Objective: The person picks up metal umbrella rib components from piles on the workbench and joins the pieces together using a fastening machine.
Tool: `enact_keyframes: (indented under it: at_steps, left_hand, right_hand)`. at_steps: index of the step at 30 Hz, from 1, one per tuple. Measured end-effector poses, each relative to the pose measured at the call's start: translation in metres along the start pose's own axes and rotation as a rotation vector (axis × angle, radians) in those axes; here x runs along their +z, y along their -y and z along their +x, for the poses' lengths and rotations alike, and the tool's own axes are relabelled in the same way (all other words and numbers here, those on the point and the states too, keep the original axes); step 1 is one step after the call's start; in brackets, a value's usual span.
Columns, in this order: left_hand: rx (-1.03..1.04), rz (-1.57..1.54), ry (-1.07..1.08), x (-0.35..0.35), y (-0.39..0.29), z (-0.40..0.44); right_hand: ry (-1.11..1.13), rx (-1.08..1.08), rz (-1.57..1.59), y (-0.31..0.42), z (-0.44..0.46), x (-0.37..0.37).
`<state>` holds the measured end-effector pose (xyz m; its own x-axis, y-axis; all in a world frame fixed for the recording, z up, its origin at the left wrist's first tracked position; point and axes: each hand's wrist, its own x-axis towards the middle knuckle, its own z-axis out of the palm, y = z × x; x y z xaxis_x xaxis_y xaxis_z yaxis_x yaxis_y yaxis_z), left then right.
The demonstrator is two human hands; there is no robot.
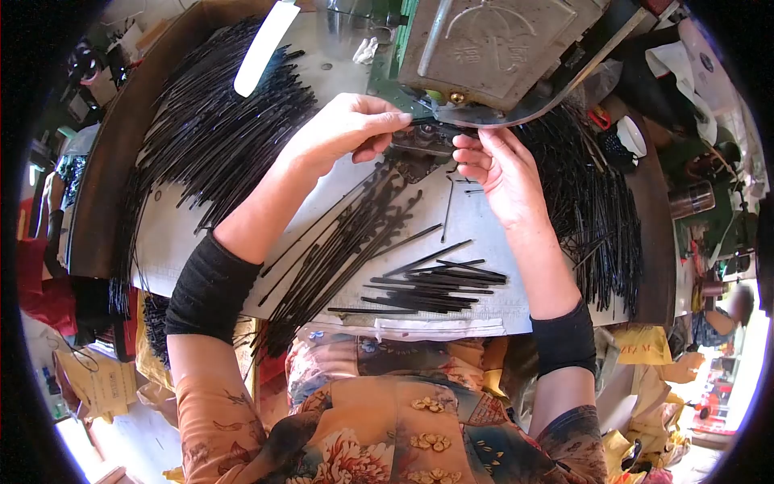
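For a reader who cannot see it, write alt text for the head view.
A person's left hand and right hand work with their fingertips at a small dark piece below a metal machine. Thin black rods lie heaped on both sides of the pale table, with short black strips nearer the person.

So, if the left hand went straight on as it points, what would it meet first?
The left hand would probably meet the metal fixture below the machine head, just past its fingertips; depth is unclear.
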<state>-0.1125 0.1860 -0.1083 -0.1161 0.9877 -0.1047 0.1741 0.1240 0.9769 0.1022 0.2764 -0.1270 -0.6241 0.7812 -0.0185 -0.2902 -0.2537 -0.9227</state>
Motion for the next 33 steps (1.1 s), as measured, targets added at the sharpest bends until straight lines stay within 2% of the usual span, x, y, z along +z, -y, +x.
enact_keyframes:
  at_steps: [5, 22, 25, 26, 30, 33]
  left_hand:
    - [-0.018, -0.069, 0.012, 0.001, 0.003, 0.002]
    - [0.015, 0.039, -0.010, 0.004, -0.013, -0.007]
    - [0.008, 0.052, 0.065, -0.003, -0.012, -0.010]
    - [0.000, 0.065, 0.085, -0.005, -0.011, -0.013]
    - [-0.040, 0.132, 0.175, -0.001, -0.006, -0.017]
    - [-0.069, 0.176, 0.267, 0.008, -0.003, -0.018]
  right_hand:
    - [-0.012, 0.008, -0.029, -0.001, 0.000, 0.000]
    - [-0.010, 0.022, 0.044, -0.001, 0.004, -0.010]
    - [-0.088, -0.129, -0.155, 0.003, 0.001, -0.007]
    - [-0.093, -0.195, -0.324, 0.004, 0.000, -0.007]
    - [0.098, -0.377, -1.018, 0.009, -0.017, 0.016]
    - [0.311, -0.578, -1.267, 0.005, -0.022, 0.027]
